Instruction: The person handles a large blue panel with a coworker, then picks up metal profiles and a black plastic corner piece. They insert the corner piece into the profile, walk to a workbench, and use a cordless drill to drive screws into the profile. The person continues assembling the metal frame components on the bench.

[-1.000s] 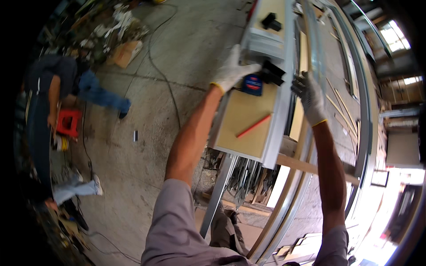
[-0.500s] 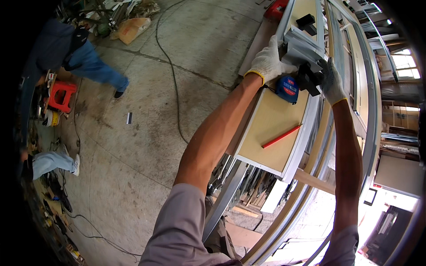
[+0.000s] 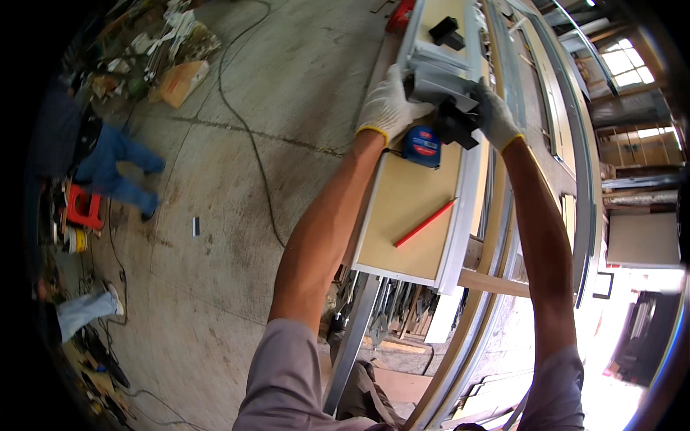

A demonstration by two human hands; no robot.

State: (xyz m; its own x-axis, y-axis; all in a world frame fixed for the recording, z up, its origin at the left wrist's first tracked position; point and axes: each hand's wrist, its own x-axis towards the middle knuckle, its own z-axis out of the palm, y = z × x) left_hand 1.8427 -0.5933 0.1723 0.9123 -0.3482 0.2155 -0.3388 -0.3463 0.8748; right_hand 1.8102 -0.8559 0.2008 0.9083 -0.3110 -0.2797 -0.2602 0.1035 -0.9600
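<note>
The left hand (image 3: 388, 108), in a white knitted glove with a yellow cuff edge, lies along the left end of a group of bent grey metal pieces (image 3: 438, 82), and we see its thumb spread from the fingers and pointing right. The right hand (image 3: 496, 115), in a matching glove with dark grey fingers, is at the other end of the metal, its fingers bent; we cannot tell how firmly either hand presses or grips.

We find the grey metal pieces lying between the two hands, across the far part of a long, narrow bench with a cream-yellow top and pale metal edging (image 3: 402, 251). Against their near side, just beside the right hand, we see an angular black piece (image 3: 456, 122). Just below the left thumb we see a rounded blue tape measure with a red label (image 3: 422, 147). Nearer to us, a slim red pencil (image 3: 425, 223) lies slanted on the bench top, and beyond the metal sits a second black, blocky piece (image 3: 445, 32).

Off to the left we see a person in blue jeans (image 3: 115, 165) near a red plastic stool (image 3: 84, 208), and a dark cable (image 3: 244, 118) curving over the grey concrete floor (image 3: 215, 287)
</note>
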